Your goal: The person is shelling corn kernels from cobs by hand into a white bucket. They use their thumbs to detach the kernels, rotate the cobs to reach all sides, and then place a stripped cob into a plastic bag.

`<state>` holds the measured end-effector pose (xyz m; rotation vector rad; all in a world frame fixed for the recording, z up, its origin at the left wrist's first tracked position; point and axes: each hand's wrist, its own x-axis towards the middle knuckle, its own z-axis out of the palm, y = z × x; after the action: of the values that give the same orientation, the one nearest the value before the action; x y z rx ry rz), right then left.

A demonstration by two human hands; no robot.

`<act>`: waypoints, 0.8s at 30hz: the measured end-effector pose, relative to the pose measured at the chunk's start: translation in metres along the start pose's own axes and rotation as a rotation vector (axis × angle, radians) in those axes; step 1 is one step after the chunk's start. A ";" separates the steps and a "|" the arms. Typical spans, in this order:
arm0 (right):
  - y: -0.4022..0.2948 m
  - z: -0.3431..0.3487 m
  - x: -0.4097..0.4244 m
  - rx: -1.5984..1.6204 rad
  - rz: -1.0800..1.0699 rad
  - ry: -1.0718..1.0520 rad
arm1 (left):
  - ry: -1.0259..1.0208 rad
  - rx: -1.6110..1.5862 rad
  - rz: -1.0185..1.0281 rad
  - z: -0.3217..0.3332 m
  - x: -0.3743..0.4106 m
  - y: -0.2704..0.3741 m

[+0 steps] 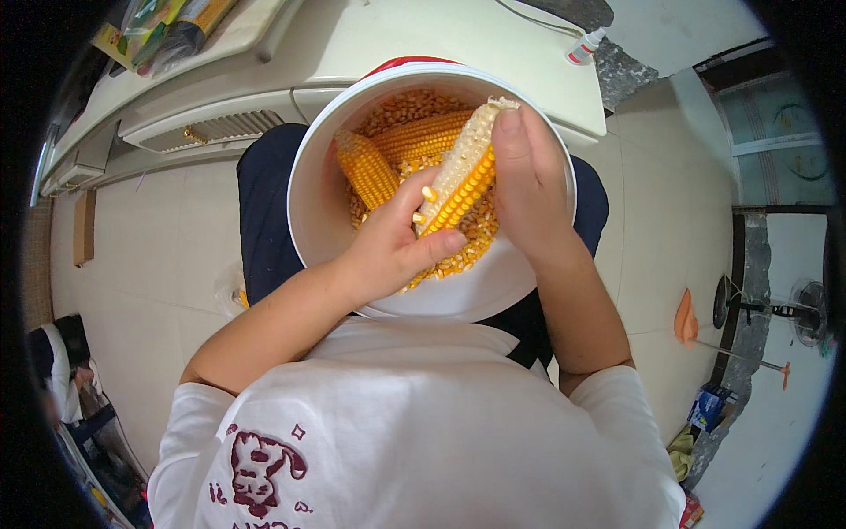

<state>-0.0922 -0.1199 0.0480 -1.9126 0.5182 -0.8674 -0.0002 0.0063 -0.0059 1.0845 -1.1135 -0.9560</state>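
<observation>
A partly shelled corn cob is held slantwise between my two hands, over a white plastic bucket. Its left side is bare and pale, while rows of yellow kernels remain along the right. My left hand grips the lower end, with the thumb across it and a couple of loose kernels by the fingers. Around the upper end is my right hand, its thumb near the tip. Inside the bucket, two corn cobs with kernels on, one at the left and one behind, lie on loose corn kernels.
The bucket stands between my knees. Beyond it is a cream cabinet with drawers, bearing a small white bottle and plastic packages. On the tiled floor at left are a plastic bag and a brown strip. A fan is at right.
</observation>
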 end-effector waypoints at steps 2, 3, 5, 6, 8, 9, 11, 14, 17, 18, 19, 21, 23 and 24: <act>0.005 0.003 0.000 0.008 0.001 0.028 | 0.004 -0.004 0.011 -0.001 0.000 -0.002; 0.009 0.003 -0.001 0.004 -0.011 0.047 | 0.005 -0.002 0.012 0.000 0.000 -0.003; 0.013 0.004 -0.001 -0.017 -0.031 0.067 | 0.005 -0.028 -0.020 0.001 -0.001 -0.004; 0.013 0.003 0.000 -0.036 -0.040 0.071 | 0.000 -0.055 -0.051 0.001 -0.001 -0.003; 0.015 0.002 0.000 -0.071 -0.064 0.075 | -0.025 -0.088 -0.109 0.000 -0.001 -0.004; 0.017 0.001 0.001 -0.085 -0.080 0.075 | -0.044 -0.094 -0.135 0.000 -0.001 -0.004; 0.018 0.000 0.001 -0.110 -0.100 0.079 | -0.051 -0.092 -0.146 0.001 0.000 -0.004; 0.015 -0.001 0.001 -0.140 -0.059 0.081 | -0.046 -0.178 -0.174 0.002 0.001 -0.004; 0.013 0.000 0.001 -0.167 0.028 0.074 | -0.068 -0.377 -0.278 -0.002 0.001 -0.003; 0.016 0.001 0.000 -0.174 0.021 0.074 | -0.045 -0.375 -0.269 0.000 0.000 -0.001; 0.017 0.001 -0.001 -0.180 0.013 0.074 | -0.023 -0.374 -0.260 0.002 0.000 0.000; 0.008 -0.003 -0.002 0.047 0.174 0.023 | -0.010 -0.369 -0.246 0.004 0.000 0.001; 0.005 -0.002 -0.004 0.152 0.225 0.001 | -0.005 -0.376 -0.268 0.004 0.000 0.002; 0.005 0.001 -0.005 0.141 0.198 0.008 | -0.009 -0.386 -0.296 0.004 0.002 0.003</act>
<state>-0.0947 -0.1180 0.0420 -1.6987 0.6232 -0.7631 -0.0037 0.0047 -0.0022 0.9384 -0.7434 -1.3476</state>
